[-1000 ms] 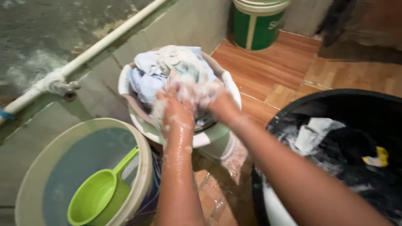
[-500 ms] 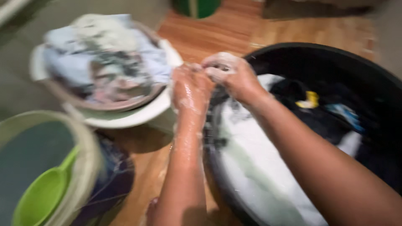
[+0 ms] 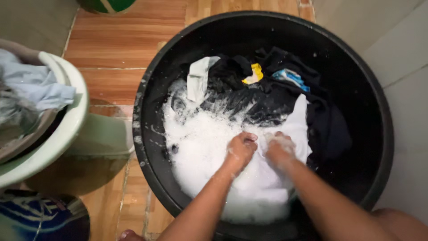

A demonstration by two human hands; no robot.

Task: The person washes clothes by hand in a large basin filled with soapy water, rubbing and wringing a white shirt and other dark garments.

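In the round black tub (image 3: 379, 107), foamy hands (image 3: 261, 149) knead white cloth (image 3: 298, 129).

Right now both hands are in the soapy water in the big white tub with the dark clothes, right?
Not quite: the tub is black, not white. The head view shows it. The white you see is the soap foam inside it. The rest holds: the left hand and the right hand are both down in the soapy water, next to the dark clothes.
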